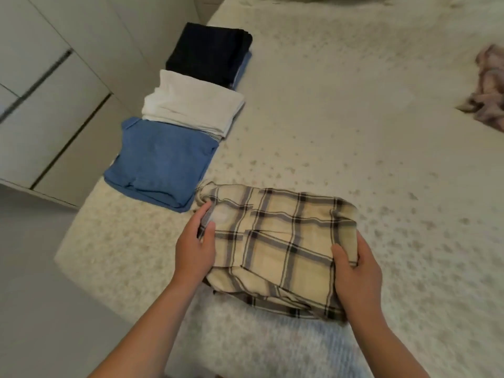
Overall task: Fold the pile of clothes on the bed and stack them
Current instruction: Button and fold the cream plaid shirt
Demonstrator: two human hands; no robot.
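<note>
A folded cream plaid shirt (275, 241) lies on the bed (341, 118) near its front edge. My left hand (195, 246) grips the shirt's left edge, thumb on top. My right hand (356, 279) holds its right edge, thumb over the cloth and fingers under it. To the left, along the bed's side, lie a folded blue garment (161, 162), a folded white garment (191, 105) and a folded black garment (210, 54) on top of a blue piece. A crumpled pink garment (488, 88) lies at the right edge of the view.
White wardrobe doors and drawers (54, 91) stand left of the bed. A grey floor (35, 282) shows at the lower left. The speckled bedspread stretches wide between the folded row and the pink garment.
</note>
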